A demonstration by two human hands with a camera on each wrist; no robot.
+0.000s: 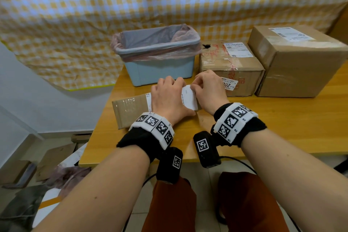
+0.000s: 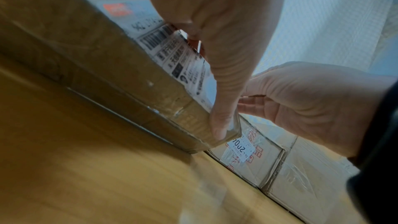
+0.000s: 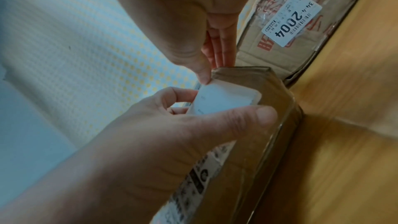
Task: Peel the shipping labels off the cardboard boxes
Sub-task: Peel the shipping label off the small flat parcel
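While the left hand (image 1: 170, 98) lies curled over the flat brown cardboard box (image 1: 130, 110) with its thumb pressed on the near edge, the right hand (image 1: 208, 90) pinches the far corner of the white shipping label (image 1: 189, 99), just beyond the left fingertips. Behind this pinch stands a pale blue plastic bin (image 1: 160, 62) on the wooden table (image 1: 282, 124).
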